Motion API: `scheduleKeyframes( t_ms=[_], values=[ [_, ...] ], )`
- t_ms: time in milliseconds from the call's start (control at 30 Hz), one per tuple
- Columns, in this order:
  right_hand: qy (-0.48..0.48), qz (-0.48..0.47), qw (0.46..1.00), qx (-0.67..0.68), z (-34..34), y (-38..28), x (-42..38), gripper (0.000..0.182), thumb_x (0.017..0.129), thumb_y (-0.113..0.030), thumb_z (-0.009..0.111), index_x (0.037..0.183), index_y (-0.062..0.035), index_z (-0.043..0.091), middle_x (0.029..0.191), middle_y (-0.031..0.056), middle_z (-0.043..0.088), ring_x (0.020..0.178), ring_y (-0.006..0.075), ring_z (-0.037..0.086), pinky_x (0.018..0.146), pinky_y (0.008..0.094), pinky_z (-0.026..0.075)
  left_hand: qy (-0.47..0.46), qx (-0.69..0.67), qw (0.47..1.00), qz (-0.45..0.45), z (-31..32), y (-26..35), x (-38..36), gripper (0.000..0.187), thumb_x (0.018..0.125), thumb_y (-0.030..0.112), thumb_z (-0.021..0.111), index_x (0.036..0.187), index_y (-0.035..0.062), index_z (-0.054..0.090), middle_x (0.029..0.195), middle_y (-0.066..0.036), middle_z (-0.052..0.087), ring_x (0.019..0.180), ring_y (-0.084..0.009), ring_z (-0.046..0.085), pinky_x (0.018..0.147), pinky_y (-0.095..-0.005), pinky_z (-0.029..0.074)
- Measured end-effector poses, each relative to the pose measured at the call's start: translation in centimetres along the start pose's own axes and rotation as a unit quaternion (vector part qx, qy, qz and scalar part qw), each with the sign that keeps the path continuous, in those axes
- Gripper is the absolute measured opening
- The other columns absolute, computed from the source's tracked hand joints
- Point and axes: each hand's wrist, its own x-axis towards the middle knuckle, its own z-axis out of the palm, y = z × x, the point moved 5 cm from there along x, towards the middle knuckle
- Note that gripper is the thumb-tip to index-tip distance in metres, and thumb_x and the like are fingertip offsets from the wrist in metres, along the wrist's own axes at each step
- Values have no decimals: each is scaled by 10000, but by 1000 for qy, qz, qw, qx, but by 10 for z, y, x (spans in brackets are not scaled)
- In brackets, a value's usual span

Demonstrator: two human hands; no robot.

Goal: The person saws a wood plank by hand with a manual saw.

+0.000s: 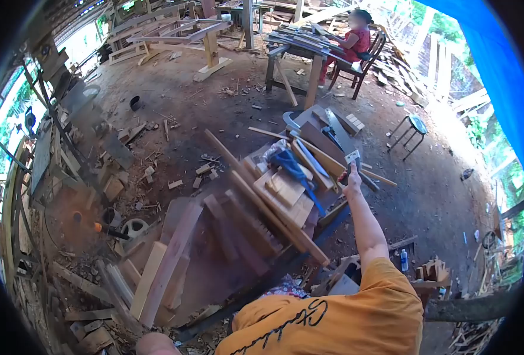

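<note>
Right hand [352, 184]: closed on the grip of a long grey saw-like tool [340, 131], right side of the heaped boards [272, 208]. Left hand: unseen, state unknown. Hazard: loose stacking; a snagged blade could topple pieces.

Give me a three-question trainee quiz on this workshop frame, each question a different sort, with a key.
1. Open question: What is the seated person in red sitting on?
2. True or false: Someone is sitting on the stool.
3. Fill in the blank: The camera wearer's ____ hand holds a tool beside the wood pile.

Key:
1. A chair.
2. False; nobody is on it.
3. right
</note>
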Motion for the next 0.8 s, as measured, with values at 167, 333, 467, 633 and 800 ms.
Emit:
scheduleKeyframes(
  t_ms=[167, 333, 467, 633, 800],
  values=[
    [-48, 32, 998, -15, 26, -6, 103, 467, 891, -534, 637, 798, -95, 509, 573, 7, 479, 469, 157, 483, 470, 323, 449, -23, -15, 1000, -1, 94, -13, 7, 254, 918, 368, 549, 971, 120, 532, 1019, -71, 528, 934, -239, 545, 811, -463, 458],
    [-82, 104, 991, 30, 44, -5, 169, 479, 880, -531, 656, 785, -86, 502, 575, 11, 482, 471, 158, 488, 455, 334, 466, -42, -23, 998, -28, 144, -16, -6, 267, 907, 383, 569, 917, 117, 548, 1033, -74, 530, 940, -228, 547, 795, -455, 464],
    [-45, 90, 992, -70, 18, -7, 216, 418, 871, -420, 706, 902, -23, 581, 650, 60, 562, 558, 188, 583, 538, 399, 536, -36, -39, 997, -48, 172, -20, -17, 282, 898, 395, 585, 873, 115, 560, 1044, -76, 532, 945, -219, 549, 782, -448, 469],
    [126, -148, 753, -628, 1, -62, 192, 469, 746, -272, 750, 1051, 64, 632, 984, 250, 686, 893, 361, 694, 801, 461, 558, -7, -42, 996, -79, 185, -11, -27, 306, 887, 410, 604, 818, 113, 575, 1059, -78, 535, 951, -208, 552, 765, -440, 474],
    [124, -164, 685, -699, -20, -54, 224, 486, 750, -364, 674, 988, 59, 684, 1004, 269, 687, 992, 416, 661, 884, 471, 508, 14, 21, 995, -101, 164, 12, -28, 336, 877, 425, 624, 763, 110, 590, 1073, -80, 538, 957, -197, 554, 749, -431, 480]
  ],
)
